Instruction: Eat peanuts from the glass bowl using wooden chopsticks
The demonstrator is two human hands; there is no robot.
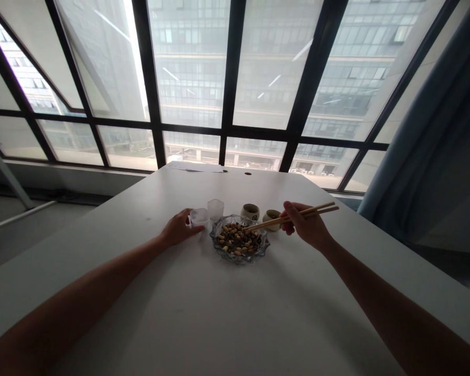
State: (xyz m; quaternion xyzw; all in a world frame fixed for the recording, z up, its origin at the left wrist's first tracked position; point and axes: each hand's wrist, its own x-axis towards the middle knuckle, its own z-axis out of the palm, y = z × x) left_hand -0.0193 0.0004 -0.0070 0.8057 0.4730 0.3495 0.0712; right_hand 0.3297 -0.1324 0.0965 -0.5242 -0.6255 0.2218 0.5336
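A scalloped glass bowl (241, 257) full of mixed nuts and dark seeds (238, 239) stands on the white table. My right hand (306, 224) is closed around a pair of wooden chopsticks (272, 222), whose tips reach down to the nuts. Whether the tips pinch a nut is too small to tell. Left of the bowl, my left hand (179, 227) grips a small clear plastic cup (199, 217) between thumb and fingers. Another frosted plastic cup (215, 209) stands just behind it. Two small ceramic cups, one (250, 211) behind the bowl and one (271, 219) partly behind the chopsticks, stand to the right.
Sheets of paper (196, 167) lie at the table's far left edge, near two round holes in the top. Large black-framed windows (227, 128) rise beyond the table. A blue curtain (415, 146) hangs at right, and a white metal frame (11, 177) stands at left.
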